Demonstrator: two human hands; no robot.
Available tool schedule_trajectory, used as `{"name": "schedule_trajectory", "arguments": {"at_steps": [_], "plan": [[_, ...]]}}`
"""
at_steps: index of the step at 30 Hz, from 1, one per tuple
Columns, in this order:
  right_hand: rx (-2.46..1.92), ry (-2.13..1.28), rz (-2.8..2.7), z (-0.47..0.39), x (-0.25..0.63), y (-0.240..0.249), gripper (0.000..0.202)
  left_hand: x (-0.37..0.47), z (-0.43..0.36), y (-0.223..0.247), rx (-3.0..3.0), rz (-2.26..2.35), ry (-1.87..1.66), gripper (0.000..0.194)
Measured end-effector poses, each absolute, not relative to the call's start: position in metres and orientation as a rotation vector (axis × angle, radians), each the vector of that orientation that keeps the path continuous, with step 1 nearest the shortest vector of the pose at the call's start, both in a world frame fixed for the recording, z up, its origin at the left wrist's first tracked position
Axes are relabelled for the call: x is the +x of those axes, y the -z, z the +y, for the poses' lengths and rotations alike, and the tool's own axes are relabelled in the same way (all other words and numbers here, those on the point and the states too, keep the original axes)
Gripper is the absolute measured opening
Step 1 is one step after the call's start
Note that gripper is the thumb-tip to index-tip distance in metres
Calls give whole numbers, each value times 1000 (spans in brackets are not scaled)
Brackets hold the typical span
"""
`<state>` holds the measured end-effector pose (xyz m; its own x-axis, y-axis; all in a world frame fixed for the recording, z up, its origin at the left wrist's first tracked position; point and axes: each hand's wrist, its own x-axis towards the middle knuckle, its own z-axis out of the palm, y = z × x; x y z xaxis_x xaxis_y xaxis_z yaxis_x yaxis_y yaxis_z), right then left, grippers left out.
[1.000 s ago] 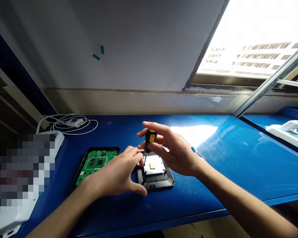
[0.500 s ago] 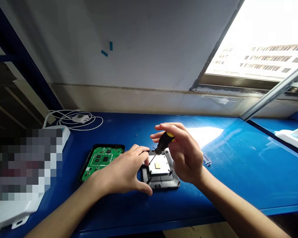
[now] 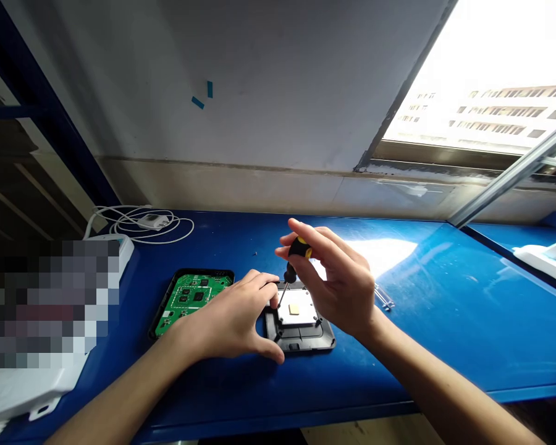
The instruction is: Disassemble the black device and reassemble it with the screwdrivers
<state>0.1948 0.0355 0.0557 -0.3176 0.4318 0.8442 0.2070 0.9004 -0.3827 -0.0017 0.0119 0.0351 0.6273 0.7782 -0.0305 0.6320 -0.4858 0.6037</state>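
Observation:
A black plastic housing (image 3: 328, 342) lies flat on the table with a silver metal plate (image 3: 301, 316) inside it. A small yellow pad (image 3: 294, 309) sits on the plate. My left hand (image 3: 236, 315) grips the housing from its left side, fingers at the back and thumb at the front. My right hand (image 3: 340, 278) is closed around the black and yellow handle of a screwdriver (image 3: 290, 274). The shaft slants down to the plate's left edge, beside my left fingertips; the screw under its tip is too small to make out. A green circuit board (image 3: 185, 300) in a black shell lies left, partly behind my left hand.
Several slim clear pieces (image 3: 384, 298) lie right of my right hand. A tiny dark screw (image 3: 254, 253) rests behind the housing. Coiled white cable (image 3: 176, 238) lies at the back left, and a white device (image 3: 69, 377), partly blurred out, stands at the left. A metal post (image 3: 505, 173) rises right.
My right hand has shifted slightly up and left, its fingers turned on the handle, and the screwdriver stands more upright. My left hand stays on the housing.

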Motion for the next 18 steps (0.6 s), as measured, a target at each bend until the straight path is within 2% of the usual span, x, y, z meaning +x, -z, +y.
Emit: {"name": "schedule_trajectory", "arguments": {"at_steps": [3,6,10,13,15,18], "plan": [[-508,-106,-1856,37,195,-55,41,-2,11,-38,2238,1130,-307,55],[-502,-159,-1841,31,196,-53,26,-2,10,-37,2248,1129,-312,54],[-529,-370,-1873,26,198,-52,48,-4,11,-32,2290,1085,-354,56],[-551,-362,-1825,30,200,-51,54,-4,11,-32,2285,1092,-349,57],[-566,-259,-1766,33,201,-47,49,-4,11,-34,2274,1107,-330,56],[-569,-171,-1743,33,201,-43,30,-3,10,-35,2267,1123,-317,55]]}}
